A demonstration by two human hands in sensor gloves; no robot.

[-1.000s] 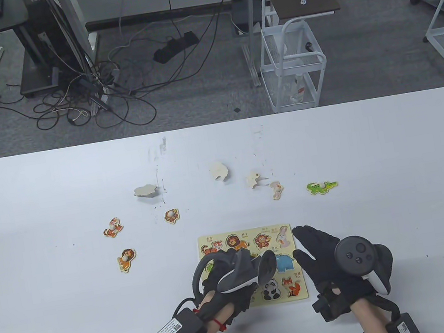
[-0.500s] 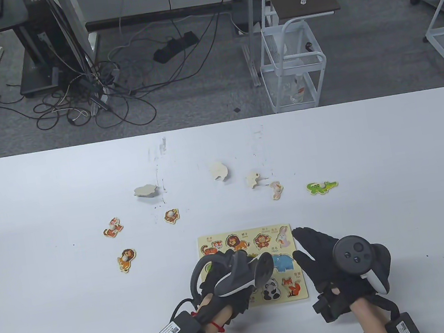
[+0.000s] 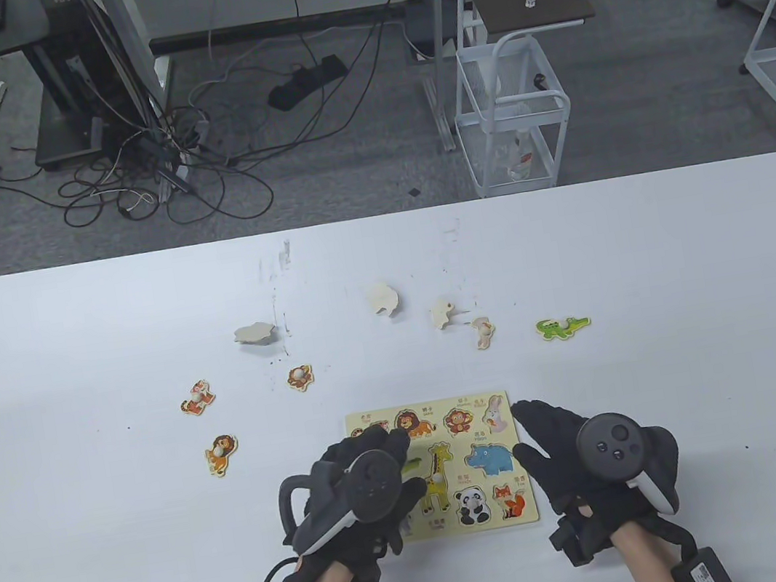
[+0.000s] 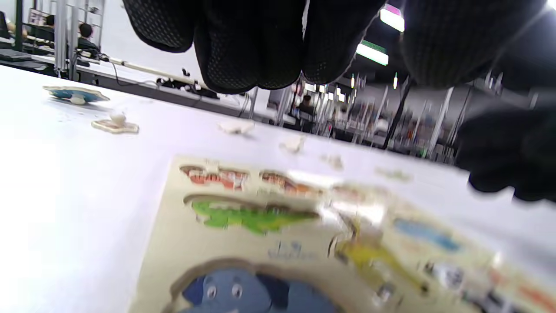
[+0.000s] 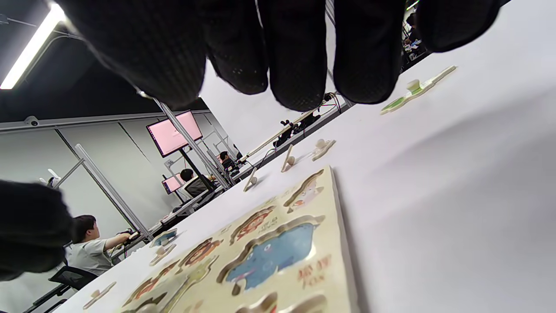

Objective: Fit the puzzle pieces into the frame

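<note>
The wooden puzzle frame (image 3: 517,513) lies near the table's front edge. A giraffe piece (image 3: 436,481) and a panda piece (image 3: 473,506) sit in its slots. My left hand (image 3: 395,463) hovers palm down over the frame's left part, fingers (image 4: 252,48) spread and holding nothing. My right hand (image 3: 527,427) stands beside the frame's right edge with straight fingers (image 5: 295,52), empty. Loose pieces lie beyond: lion (image 3: 221,454), tiger (image 3: 196,397), monkey (image 3: 300,377), rabbit (image 3: 483,331), crocodile (image 3: 563,326). The green crocodile slot (image 4: 252,217) is open.
Three face-down pieces (image 3: 255,333), (image 3: 383,297), (image 3: 443,312) lie further back on the white table (image 3: 687,273). Beyond the table's far edge are a white wire cart (image 3: 511,117), cables and desk legs on the floor.
My left hand has drawn back to the left and turned palm down, uncovering the giraffe piece in its slot. The right hand has barely moved.
</note>
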